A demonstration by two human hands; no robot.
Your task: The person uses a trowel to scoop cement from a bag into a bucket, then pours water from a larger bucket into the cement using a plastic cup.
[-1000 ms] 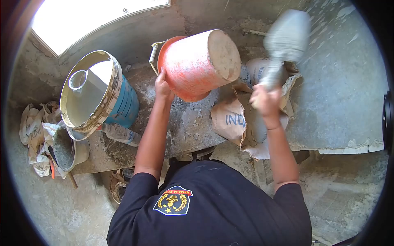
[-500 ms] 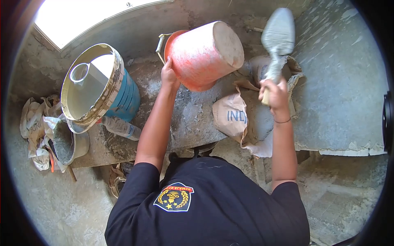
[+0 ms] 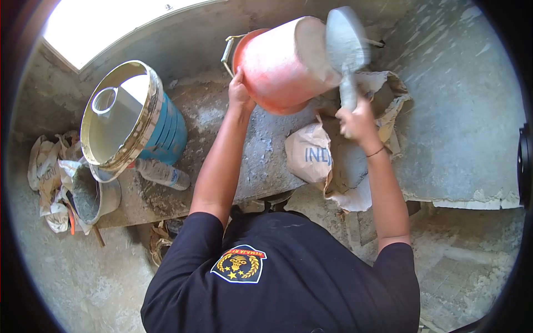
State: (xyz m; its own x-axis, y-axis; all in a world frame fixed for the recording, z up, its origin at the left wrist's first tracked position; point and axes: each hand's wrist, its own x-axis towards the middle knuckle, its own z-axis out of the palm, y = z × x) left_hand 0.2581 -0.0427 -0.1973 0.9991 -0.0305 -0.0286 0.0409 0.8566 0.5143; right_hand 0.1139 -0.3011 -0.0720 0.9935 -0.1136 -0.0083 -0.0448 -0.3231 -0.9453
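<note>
My left hand [image 3: 241,91] grips the rim of a red bucket [image 3: 277,64], which is tipped on its side with its base toward the right. A pale handle hangs off the bucket's far left side. In my right hand [image 3: 358,121] is a trowel [image 3: 345,47] coated in grey, its blade blurred and up against or very near the bucket's base; contact is hard to tell. Below both hands lies a torn paper sack [image 3: 311,152] holding grey powder. The bucket's inside is turned away from view.
At left stands a blue bucket [image 3: 166,133] of cloudy water with a clear cup in it. A plastic bottle [image 3: 162,173] lies beside it. Farther left are a pale bucket [image 3: 110,194] and crumpled sacks [image 3: 45,166]. A concrete slab [image 3: 461,139] extends right.
My right hand has swung the trowel leftward to the bucket's base. My left hand has shifted the bucket slightly right and up.
</note>
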